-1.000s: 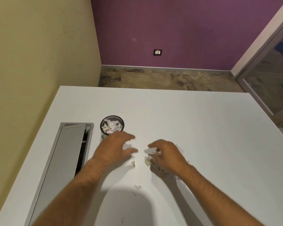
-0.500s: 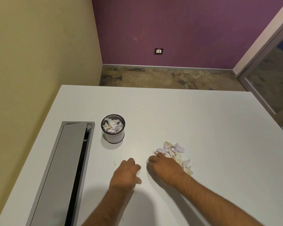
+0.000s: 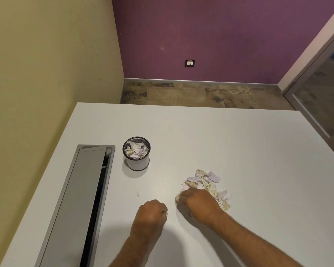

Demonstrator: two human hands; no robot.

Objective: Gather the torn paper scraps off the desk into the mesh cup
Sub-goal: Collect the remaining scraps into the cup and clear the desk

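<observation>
The mesh cup [image 3: 137,162] stands upright on the white desk [image 3: 239,151], holding several torn scraps. A pile of paper scraps [image 3: 206,183] lies to its right, nearer me. My right hand [image 3: 198,206] rests at the pile's near-left edge, fingers curled over a few scraps. My left hand [image 3: 151,213] is closed in a fist on the desk, a bit of white paper showing at its fingertips. One small loose scrap [image 3: 138,193] lies alone between the cup and my left hand.
A long grey cable flap [image 3: 75,205] with a dark open slot runs along the desk's left side. A yellow wall is at the left, a purple wall and patterned floor beyond the far edge, a glass door at the right.
My left hand pulled back from near the cup toward me and closed into a fist. My right hand slid off the pile to its near-left edge, uncovering most of the scraps.
</observation>
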